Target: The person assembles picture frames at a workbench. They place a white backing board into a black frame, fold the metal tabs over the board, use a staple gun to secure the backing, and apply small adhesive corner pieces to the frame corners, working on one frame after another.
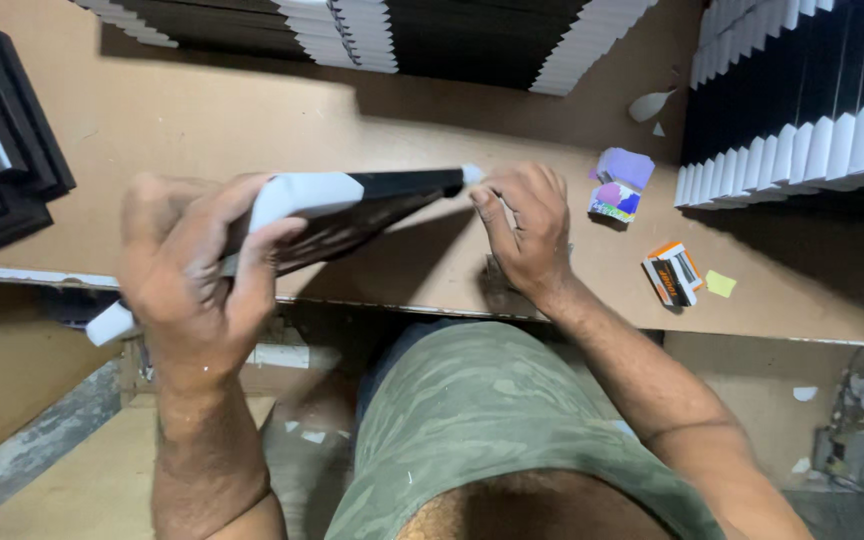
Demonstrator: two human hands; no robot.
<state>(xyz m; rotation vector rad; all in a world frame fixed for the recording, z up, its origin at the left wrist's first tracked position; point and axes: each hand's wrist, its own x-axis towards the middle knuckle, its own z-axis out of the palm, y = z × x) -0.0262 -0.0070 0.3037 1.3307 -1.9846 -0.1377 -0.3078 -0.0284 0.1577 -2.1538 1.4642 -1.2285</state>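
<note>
L hand (187,275) grips frame (352,205) over table edge (402,300); R hand (524,232) at corner.

The left hand (192,275) is gripping a black frame (352,205) that is looking smooth and faintly glossy, its corners capped in matt white protectors (302,192) — foam or card, hard to tell. The worktop (252,120) is showing a matt brown board surface, scuffed toward its near edge — the right hand (524,232) is touching it, and near the right edge a small cardboard box (672,273) is lying with a slight sheen.
</note>
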